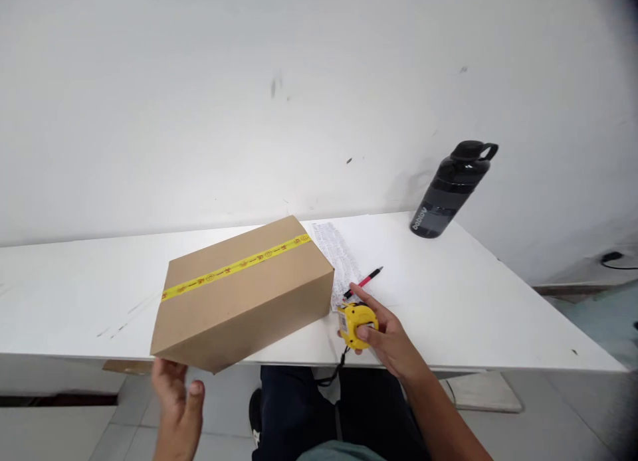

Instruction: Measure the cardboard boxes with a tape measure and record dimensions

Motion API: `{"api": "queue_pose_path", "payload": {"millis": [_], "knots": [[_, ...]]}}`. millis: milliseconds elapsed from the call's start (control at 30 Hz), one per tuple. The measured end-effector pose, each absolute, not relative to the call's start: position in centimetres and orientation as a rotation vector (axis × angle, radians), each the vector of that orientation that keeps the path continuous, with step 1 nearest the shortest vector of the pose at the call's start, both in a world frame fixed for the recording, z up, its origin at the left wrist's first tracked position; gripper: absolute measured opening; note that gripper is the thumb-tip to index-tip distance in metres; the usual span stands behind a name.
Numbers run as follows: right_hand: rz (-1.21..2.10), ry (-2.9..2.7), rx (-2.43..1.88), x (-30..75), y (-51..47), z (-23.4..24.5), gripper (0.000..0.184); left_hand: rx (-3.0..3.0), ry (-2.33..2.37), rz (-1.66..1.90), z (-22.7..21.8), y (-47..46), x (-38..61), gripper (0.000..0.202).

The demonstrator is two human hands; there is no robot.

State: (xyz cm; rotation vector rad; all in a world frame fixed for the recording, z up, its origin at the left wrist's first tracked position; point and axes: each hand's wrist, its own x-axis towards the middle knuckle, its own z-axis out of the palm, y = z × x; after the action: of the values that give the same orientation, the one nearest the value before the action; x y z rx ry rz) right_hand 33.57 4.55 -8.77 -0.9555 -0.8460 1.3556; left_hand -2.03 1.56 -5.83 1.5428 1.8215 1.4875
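Observation:
A brown cardboard box [239, 291] sealed with yellow printed tape lies on the white table [74, 295], its near corner hanging over the front edge. My left hand [177, 404] is below that corner, fingers spread and touching the box's underside. My right hand [383, 338] is closed around a yellow tape measure [353, 323] at the box's right side, near the table's front edge. A black cord hangs down from the tape measure.
A printed sheet of paper [341, 255] and a red and black pen [363, 281] lie just behind my right hand. A dark water bottle [448, 192] stands at the back right by the white wall. My dark trousers and a shoe show below the table.

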Motion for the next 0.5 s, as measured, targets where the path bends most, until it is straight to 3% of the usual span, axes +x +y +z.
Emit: {"api": "queue_pose_path", "payload": {"millis": [100, 200, 367, 500], "knots": [[1.571, -1.076, -0.896, 35.0, 5.0, -7.6, 0.108, 1.267, 1.75, 1.543, -11.2, 0.4, 1.4, 0.066], [1.642, -1.303, -0.937, 35.8, 3.9, -6.6, 0.113, 1.119, 1.786, 1.672, -12.0, -0.5, 4.0, 0.056], [1.884, -1.391, -0.835, 35.5, 0.1, -4.6, 0.114, 1.074, 1.99, 1.789, -6.0, 1.3, 0.2, 0.06], [1.884, -1.62, -0.67, 32.2, -1.1, -1.6, 0.073, 1.312, 2.103, 1.537, 1.8, 6.5, -4.0, 0.057]]}}
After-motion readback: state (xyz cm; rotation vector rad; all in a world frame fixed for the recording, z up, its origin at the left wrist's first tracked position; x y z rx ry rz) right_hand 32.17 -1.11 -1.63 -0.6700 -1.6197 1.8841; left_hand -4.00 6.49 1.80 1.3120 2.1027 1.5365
